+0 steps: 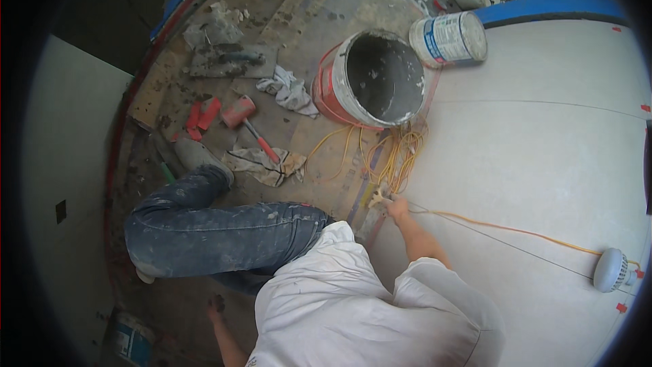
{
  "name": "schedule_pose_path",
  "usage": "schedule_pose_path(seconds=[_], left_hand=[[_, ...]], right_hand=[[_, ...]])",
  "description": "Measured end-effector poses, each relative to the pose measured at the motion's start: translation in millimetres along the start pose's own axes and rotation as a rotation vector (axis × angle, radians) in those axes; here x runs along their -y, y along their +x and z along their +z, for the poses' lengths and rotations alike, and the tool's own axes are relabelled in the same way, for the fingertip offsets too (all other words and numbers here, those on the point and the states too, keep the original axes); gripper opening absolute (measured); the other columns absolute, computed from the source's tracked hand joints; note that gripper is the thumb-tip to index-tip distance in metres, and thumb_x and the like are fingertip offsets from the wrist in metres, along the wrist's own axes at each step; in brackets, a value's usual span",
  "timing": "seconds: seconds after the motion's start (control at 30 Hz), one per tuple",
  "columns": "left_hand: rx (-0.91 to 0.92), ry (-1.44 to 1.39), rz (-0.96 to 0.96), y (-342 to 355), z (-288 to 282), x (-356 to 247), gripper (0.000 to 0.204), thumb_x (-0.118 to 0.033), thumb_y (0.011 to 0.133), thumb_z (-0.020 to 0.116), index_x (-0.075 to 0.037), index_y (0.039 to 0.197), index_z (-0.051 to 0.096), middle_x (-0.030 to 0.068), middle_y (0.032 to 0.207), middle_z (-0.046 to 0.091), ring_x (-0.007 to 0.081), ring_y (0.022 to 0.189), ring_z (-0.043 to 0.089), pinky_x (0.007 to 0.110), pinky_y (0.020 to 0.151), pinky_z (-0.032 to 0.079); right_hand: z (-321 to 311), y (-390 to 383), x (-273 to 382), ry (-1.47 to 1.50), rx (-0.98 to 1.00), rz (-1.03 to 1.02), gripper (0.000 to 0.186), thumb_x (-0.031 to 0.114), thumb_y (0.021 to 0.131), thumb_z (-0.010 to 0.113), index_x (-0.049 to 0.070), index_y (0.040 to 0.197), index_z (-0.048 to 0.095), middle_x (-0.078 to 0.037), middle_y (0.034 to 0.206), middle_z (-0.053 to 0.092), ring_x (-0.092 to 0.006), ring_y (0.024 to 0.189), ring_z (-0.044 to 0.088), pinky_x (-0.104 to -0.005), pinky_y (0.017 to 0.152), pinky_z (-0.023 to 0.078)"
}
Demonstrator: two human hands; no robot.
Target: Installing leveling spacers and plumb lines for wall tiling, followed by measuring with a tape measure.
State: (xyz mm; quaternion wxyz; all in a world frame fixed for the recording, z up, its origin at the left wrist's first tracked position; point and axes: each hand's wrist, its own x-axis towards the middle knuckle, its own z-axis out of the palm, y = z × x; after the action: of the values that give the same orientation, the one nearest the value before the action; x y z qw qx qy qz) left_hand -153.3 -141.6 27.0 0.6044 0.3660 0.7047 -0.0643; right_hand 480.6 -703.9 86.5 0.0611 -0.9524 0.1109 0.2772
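Right hand (395, 206) low at the pale panel's (502, 156) edge
I see its fingers closed on a small yellowish piece (377, 197), probably pinched for control, beside coiled yellow cord (392, 163); the left hand's (216, 306) grip I can't tell. Cord and bucket (327, 92) crowd the reach ahead.

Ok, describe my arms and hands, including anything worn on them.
Your right arm wears a loose, rumpled white short sleeve, plain as far as it shows, leaving the forearm bare. Your left forearm is bare too; its sleeve isn't distinguishable. Neither the right hand nor the left hand shows a clear glove.
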Motion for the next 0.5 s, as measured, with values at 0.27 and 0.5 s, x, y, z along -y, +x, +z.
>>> schedule_pose_path(seconds=[0.27,0.5], left_hand=[[-0.038,0.138,0.333,20.3,-38.4,-104.1,0.04,-0.036,0.11,0.065,0.0,0.124,0.072,0.0085,0.109,0.074,0.0162,0.094,0.068,0.033,0.082,0.055],[-0.148,0.665,0.68,38.3,-47.6,-110.8,0.042,-0.031,0.11,0.06,-0.002,0.138,0.07,0.0162,0.122,0.073,0.0283,0.114,0.069,0.04,0.1,0.055]], right_hand=[[51.7,-67.1,-46.7,0.408,0.234,0.377,0.029,0.023,0.098,0.081,0.0,0.116,0.076,-0.011,0.094,0.076,-0.0207,0.075,0.07,-0.0403,0.059,0.057],[100.3,-42.3,-142.8,-0.296,0.48,0.034,0.028,0.02,0.104,0.068,0.006,0.127,0.074,-0.014,0.109,0.077,-0.0271,0.092,0.077,-0.0422,0.07,0.062]])
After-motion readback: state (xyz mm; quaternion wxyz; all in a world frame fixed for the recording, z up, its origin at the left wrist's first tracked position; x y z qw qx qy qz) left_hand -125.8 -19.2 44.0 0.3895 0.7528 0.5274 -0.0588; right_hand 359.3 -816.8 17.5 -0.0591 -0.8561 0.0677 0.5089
